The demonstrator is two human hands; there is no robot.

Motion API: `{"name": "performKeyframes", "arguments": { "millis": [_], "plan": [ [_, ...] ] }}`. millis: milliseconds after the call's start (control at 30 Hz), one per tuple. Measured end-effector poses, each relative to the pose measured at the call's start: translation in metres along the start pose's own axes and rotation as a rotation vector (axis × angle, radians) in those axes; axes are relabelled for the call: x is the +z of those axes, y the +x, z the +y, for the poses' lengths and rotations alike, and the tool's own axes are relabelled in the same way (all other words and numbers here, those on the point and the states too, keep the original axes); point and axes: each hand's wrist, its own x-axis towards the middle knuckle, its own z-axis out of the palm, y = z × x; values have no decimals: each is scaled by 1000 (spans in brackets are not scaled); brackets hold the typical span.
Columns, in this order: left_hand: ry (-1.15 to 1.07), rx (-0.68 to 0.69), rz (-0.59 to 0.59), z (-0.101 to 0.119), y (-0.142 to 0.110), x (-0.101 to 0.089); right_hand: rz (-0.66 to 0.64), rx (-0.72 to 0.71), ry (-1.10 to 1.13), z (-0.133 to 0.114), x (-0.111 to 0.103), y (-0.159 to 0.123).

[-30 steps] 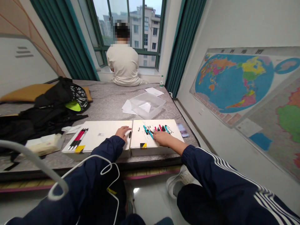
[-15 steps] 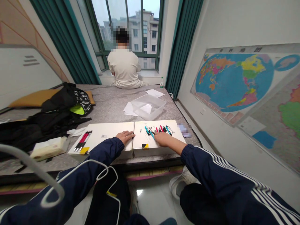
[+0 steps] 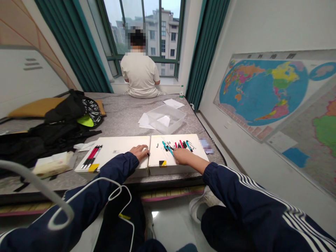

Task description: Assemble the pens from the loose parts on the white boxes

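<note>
My left hand (image 3: 140,152) rests on the left white box (image 3: 123,141), near its right edge, with the fingers spread and slightly bent. A small dark spot shows by its fingertips; I cannot tell what it is. Over the right white box (image 3: 189,161), my right hand (image 3: 182,156) has its fingers closed among loose pen parts, beside a teal pen barrel (image 3: 170,151). What they pinch is hidden. More parts in red, black, teal and clear lie beyond, including a red piece (image 3: 181,144). On the left box's far side several red, black and silver pens (image 3: 91,156) lie side by side.
A clear plastic bin (image 3: 168,119) stands behind the boxes beside papers (image 3: 145,121). A black backpack (image 3: 60,119) and a tissue pack (image 3: 54,164) lie left. A white cable (image 3: 115,190) crosses before my left sleeve. Another person (image 3: 140,75) sits by the window, back turned.
My left hand's fingers have bent a little on the box. My right hand stays almost in place at the pen parts. The view has shifted slightly.
</note>
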Motion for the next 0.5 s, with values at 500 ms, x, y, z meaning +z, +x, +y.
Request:
{"name": "performKeyframes", "arguments": {
  "millis": [500],
  "plan": [
    [-136,-1257,284,-136,-93,-77,36,-6,46,2,5,-2]
  ]
}}
